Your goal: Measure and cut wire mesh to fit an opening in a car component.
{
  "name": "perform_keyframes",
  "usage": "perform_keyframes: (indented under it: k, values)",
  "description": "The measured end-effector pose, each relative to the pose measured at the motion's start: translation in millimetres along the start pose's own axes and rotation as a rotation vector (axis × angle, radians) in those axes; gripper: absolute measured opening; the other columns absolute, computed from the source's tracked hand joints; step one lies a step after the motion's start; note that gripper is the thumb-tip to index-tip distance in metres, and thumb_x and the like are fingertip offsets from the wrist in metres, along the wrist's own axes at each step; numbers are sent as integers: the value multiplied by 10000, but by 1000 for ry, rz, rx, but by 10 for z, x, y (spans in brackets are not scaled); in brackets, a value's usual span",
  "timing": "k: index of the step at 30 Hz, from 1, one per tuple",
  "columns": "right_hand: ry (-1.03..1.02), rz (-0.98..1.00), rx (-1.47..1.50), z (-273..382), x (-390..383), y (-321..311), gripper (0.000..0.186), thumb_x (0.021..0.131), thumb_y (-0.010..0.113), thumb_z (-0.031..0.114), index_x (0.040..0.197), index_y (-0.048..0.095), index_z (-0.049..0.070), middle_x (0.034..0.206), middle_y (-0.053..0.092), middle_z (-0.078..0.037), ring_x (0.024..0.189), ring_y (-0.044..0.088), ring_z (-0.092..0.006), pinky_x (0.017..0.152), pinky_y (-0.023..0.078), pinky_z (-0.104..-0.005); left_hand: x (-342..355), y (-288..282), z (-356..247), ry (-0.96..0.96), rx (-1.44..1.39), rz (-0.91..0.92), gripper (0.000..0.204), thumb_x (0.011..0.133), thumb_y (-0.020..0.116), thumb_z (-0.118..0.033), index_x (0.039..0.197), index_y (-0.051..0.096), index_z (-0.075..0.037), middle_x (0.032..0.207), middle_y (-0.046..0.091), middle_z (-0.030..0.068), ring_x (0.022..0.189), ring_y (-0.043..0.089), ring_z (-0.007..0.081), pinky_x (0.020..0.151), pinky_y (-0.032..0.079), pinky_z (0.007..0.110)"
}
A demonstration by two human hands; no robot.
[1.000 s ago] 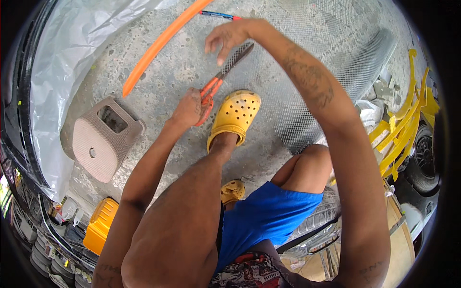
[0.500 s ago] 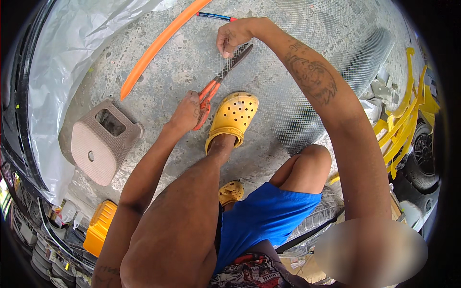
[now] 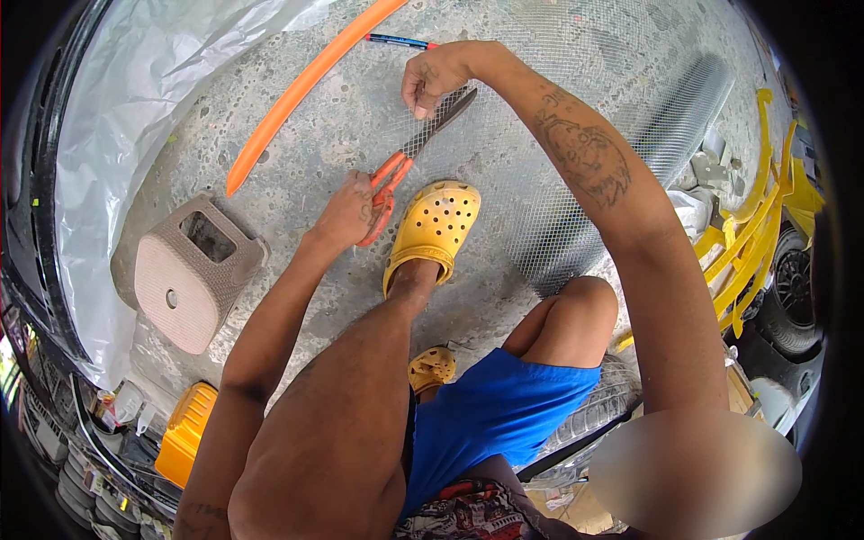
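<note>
My left hand (image 3: 347,212) is closed round the orange handles of a pair of scissors (image 3: 391,176), whose dark blades point away and to the right. The blades lie along the edge of a wire mesh sheet (image 3: 576,63); one blade shows plainly, and the other seems to be partly behind the mesh. Just beyond the blade tips, my right hand (image 3: 441,76) pinches the mesh edge between thumb and fingers. The mesh spreads over the concrete floor to the right and ends in a roll (image 3: 679,117).
Near the mesh edge lie a blue-and-red marker (image 3: 400,41) and a curved orange strip (image 3: 306,94). A beige stool (image 3: 184,279) stands at left beside translucent plastic sheeting (image 3: 117,180). My yellow clog (image 3: 438,220) is just below the scissors. Yellow strips (image 3: 751,225) pile up at right.
The whole view has shifted slightly. My right hand sits a little lower and further left against the mesh, still pinching. The scissors stay at the mesh edge in my left hand.
</note>
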State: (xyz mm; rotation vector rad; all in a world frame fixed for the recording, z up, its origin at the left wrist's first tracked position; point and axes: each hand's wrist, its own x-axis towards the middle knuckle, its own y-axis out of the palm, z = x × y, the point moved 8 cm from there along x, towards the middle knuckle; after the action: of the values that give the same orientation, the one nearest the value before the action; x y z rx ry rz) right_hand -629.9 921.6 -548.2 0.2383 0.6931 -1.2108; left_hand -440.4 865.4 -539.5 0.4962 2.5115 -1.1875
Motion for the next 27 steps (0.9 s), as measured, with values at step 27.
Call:
perform_keyframes:
  k: [27]
  values:
    - [-23,-26,24,20,-63,-35,181,838,711,173,926,687,18,844,713,-52,805,674,-130,761,500,-279,92,101,60,6,-97,-25,198,914,507,-123,1012,459,41,1007,501,265,974,522,457,834,450,475]
